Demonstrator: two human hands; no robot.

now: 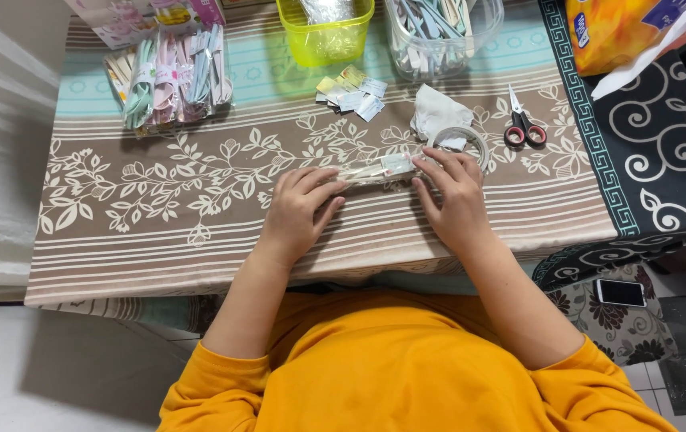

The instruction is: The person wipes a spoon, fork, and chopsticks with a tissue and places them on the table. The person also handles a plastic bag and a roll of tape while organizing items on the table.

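A long clear plastic packet (379, 171) with pale sticks inside and a small label lies across the floral tablecloth (167, 192). My left hand (299, 210) presses its left end with fingers curled over it. My right hand (452, 192) holds its right end, fingers spread on top. A roll of clear tape (464, 138) lies just beyond my right fingers, next to a crumpled white tissue (436, 112).
Red-handled scissors (524, 126) lie at the right. Small paper labels (351, 93) sit behind the packet. Finished pastel packets (173, 76) are stacked at back left. A yellow-green tub (325, 44) and a clear tub of sticks (439, 36) stand at the back. A phone (620, 292) rests lower right.
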